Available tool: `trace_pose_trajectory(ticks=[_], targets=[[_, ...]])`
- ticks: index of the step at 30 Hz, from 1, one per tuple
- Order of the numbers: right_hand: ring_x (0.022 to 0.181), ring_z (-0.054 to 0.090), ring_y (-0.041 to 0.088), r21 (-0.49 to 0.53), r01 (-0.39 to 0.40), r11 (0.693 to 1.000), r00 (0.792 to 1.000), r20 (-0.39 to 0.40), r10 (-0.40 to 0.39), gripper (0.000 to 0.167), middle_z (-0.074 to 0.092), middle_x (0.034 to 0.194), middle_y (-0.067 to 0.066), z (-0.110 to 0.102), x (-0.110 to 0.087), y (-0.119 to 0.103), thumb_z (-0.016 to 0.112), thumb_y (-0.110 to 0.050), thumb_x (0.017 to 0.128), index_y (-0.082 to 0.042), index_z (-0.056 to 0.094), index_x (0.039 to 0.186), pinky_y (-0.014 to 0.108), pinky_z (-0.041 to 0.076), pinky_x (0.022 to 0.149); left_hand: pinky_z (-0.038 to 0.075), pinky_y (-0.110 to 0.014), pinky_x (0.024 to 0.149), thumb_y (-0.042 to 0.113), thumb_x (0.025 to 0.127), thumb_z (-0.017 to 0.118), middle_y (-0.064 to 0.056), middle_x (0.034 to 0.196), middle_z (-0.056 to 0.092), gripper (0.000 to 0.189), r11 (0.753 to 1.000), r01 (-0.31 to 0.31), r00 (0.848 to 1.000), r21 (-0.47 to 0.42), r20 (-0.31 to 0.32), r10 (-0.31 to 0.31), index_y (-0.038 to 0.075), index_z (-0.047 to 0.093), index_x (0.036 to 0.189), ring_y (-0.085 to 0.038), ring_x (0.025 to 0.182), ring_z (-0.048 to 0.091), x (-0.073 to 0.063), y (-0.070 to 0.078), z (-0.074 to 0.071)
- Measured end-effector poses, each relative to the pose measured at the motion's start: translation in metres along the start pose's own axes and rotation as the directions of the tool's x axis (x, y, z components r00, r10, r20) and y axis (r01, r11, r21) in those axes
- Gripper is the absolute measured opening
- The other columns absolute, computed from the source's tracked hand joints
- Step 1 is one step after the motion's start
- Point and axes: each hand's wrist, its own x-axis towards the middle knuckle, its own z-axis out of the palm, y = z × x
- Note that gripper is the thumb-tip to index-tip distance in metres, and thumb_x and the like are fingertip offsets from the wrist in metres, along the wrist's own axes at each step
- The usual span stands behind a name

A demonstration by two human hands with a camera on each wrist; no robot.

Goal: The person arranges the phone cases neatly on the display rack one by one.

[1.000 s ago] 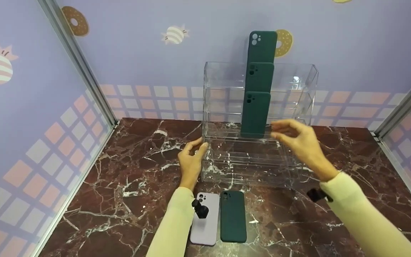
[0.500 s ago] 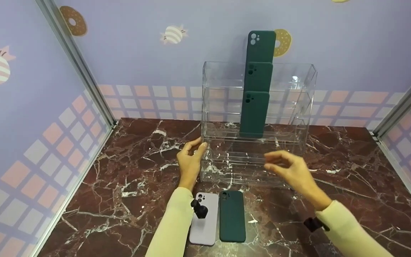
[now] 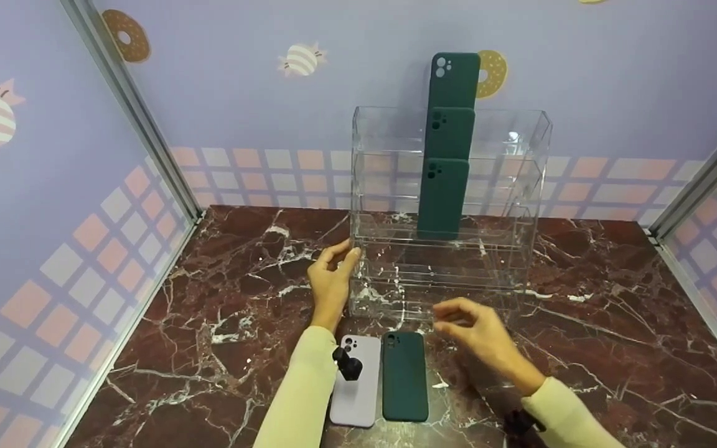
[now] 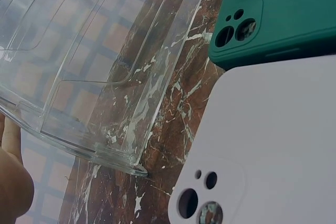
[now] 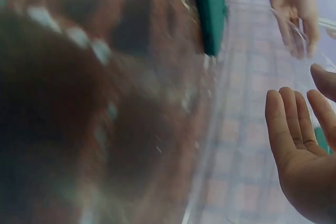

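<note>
Left hand gripping, right hand (the lower one) hovering, fingers relaxed

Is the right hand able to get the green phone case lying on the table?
Probably yes: the right hand is just beyond the top right corner of the green phone case, its grip looks empty, and nothing covers the case.

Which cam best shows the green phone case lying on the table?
Head: the green phone case shows whole, with nothing covering it. Left wrist gives only its camera-cutout end, close up but cropped by the frame. Right wrist has a blurry green strip at the top, likely this case, cut off.
</note>
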Motion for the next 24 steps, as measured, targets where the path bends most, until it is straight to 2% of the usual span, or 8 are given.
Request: trace_pose_trajectory(ticks=[5, 10, 12, 16, 24], targets=[[0.099, 0.074, 0.030, -0.025, -0.004, 1.000, 0.999, 0.049, 0.005, 0.033, 0.074, 0.114, 0.022, 0.015, -0.001, 0.010, 0.083, -0.005, 0.091, 0.005, 0.072, 0.120, 0.036, 0.060, 0.090, 0.058, -0.024, 0.082, -0.001, 0.093, 0.079, -0.030, 0.112, 0.072, 0.025, 1.000, -0.010, 1.000, -0.005, 0.013, 0.010, -0.007, 0.076, 0.117, -0.013, 0.092, 0.071, -0.001, 0.000, -0.001], [0.102, 0.073, 0.034, -0.078, -0.010, 0.997, 0.995, 0.094, 0.018, 0.037, 0.072, 0.116, 0.021, 0.024, -0.002, 0.014, 0.084, -0.009, 0.091, 0.005, 0.072, 0.122, 0.037, 0.060, 0.091, 0.058, -0.024, 0.082, -0.002, 0.093, 0.079, -0.025, 0.109, 0.074, 0.025, 1.000, -0.005, 1.000, -0.018, 0.007, 0.005, -0.008, 0.076, 0.117, -0.013, 0.092, 0.071, -0.001, 0.000, 0.000], [0.102, 0.072, 0.033, -0.109, -0.018, 0.994, 0.993, 0.110, 0.030, 0.038, 0.071, 0.116, 0.019, 0.026, -0.002, 0.015, 0.085, -0.012, 0.091, 0.004, 0.072, 0.124, 0.036, 0.060, 0.090, 0.058, -0.024, 0.082, -0.002, 0.093, 0.079, -0.022, 0.108, 0.075, 0.025, 1.000, -0.004, 1.000, -0.016, 0.005, 0.004, -0.008, 0.076, 0.117, -0.013, 0.092, 0.071, -0.001, 0.001, 0.000], [0.101, 0.072, 0.033, -0.152, -0.022, 0.988, 0.990, 0.135, 0.042, 0.040, 0.071, 0.117, 0.018, 0.029, -0.001, 0.016, 0.085, -0.014, 0.092, 0.002, 0.072, 0.126, 0.036, 0.061, 0.086, 0.058, -0.024, 0.082, -0.001, 0.093, 0.079, -0.027, 0.112, 0.073, 0.025, 1.000, 0.004, 1.000, -0.013, 0.008, -0.004, -0.008, 0.076, 0.118, -0.014, 0.093, 0.071, -0.002, 0.001, 0.000], [0.096, 0.071, 0.033, -0.246, 0.020, 0.969, 0.987, 0.160, 0.021, 0.045, 0.070, 0.115, 0.017, 0.033, 0.001, 0.015, 0.089, -0.009, 0.086, 0.003, 0.072, 0.125, 0.040, 0.061, 0.081, 0.058, -0.025, 0.084, 0.000, 0.094, 0.080, -0.020, 0.113, 0.075, 0.024, 1.000, 0.012, 1.000, -0.002, 0.002, -0.012, -0.006, 0.077, 0.117, -0.014, 0.095, 0.072, -0.001, 0.001, 0.000]])
